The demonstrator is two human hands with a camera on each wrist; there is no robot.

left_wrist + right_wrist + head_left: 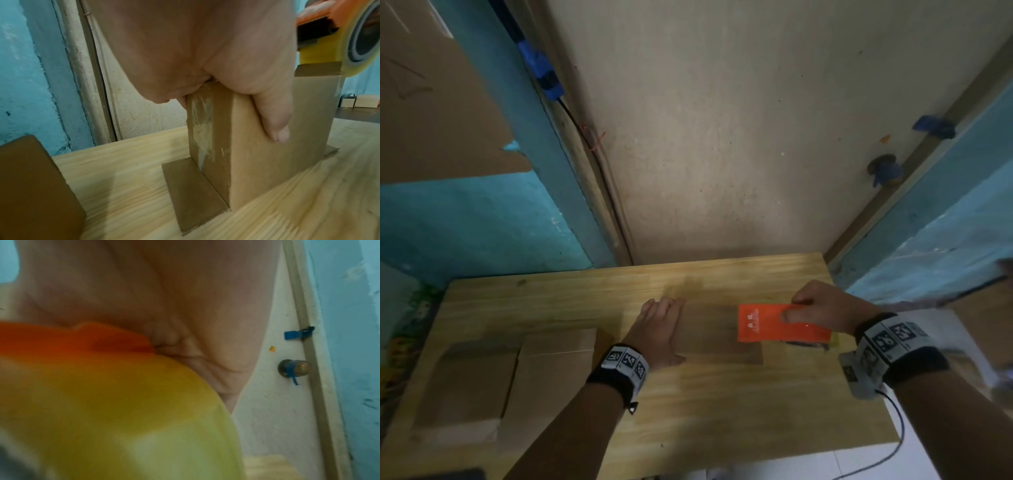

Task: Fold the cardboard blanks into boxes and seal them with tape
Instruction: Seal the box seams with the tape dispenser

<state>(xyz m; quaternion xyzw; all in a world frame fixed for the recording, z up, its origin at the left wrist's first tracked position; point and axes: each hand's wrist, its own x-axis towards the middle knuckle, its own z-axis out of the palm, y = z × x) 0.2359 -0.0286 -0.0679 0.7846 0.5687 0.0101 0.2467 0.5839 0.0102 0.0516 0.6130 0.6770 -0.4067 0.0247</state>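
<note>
Flat blanks: lying at the table's left edge, well apart from the action.
Left hand: fingers straight over the top of the box, thumb down its near wall, steadying it.
Box: upright mid-table, bottom flaps splayed on the wood, a tape strip on its left end.
Tape dispenser: orange, its yellowish roll riding the box's right top edge.
Right hand: wrapped round the dispenser.
</note>
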